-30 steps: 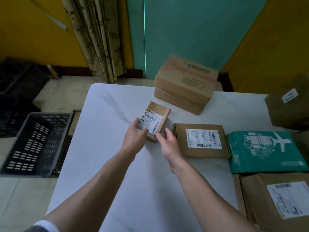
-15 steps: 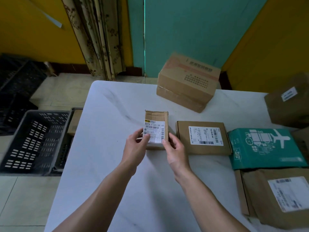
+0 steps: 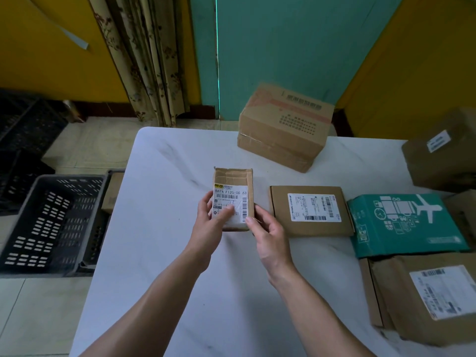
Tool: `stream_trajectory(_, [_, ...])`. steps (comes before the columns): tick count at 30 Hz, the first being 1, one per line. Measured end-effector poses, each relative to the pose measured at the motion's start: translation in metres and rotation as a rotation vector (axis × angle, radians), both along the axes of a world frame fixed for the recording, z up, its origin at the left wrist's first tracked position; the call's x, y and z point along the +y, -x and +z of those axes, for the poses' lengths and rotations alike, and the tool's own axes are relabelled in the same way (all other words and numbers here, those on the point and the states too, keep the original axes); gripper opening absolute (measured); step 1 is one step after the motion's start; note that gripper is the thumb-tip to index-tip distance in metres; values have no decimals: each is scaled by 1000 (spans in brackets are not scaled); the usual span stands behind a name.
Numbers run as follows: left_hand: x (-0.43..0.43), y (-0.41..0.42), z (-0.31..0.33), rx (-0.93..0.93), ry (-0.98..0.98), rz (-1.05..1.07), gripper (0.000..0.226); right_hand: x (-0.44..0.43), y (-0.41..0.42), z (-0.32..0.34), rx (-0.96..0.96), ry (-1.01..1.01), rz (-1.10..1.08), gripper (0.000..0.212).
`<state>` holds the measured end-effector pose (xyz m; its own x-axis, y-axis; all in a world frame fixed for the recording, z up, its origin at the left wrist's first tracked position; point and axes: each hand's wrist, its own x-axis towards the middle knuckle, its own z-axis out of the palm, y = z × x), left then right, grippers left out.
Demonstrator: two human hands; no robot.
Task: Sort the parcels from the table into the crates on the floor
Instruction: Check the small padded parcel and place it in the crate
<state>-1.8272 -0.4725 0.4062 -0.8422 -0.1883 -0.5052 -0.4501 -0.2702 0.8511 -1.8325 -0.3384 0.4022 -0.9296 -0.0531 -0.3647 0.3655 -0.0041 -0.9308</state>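
Both hands work over the white table (image 3: 167,228), grey crate (image 3: 28,228) on the floor alongside; left hand (image 3: 210,222) and right hand (image 3: 268,235) pinch the small parcel (image 3: 233,180) by its lower corners, label upward. Step judged: label check; next move calls for carrying it to the crate.

small parcel (image 3: 233,176) — brown, white label | mailer (image 3: 407,225) — teal, white print | crate (image 3: 51,222) grey | table (image 3: 180,279) white marbled
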Motion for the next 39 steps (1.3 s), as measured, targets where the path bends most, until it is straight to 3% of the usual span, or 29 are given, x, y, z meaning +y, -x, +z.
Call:
stream_trajectory(29, [3,3,16,80,5,-75,65,8,12,7,17,33,-33,25])
stream_trajectory(32, [4,2,18,56,-7,-25,67,13,26,11,5,-28,-153,20])
stream_trajectory(36, [5,5,22,45,-20,-5,66,37,80,25,60,-297,-342,47])
stream_trajectory(39, [6,8,24,45,-28,20,63,59,130,34,11,-283,-409,70])
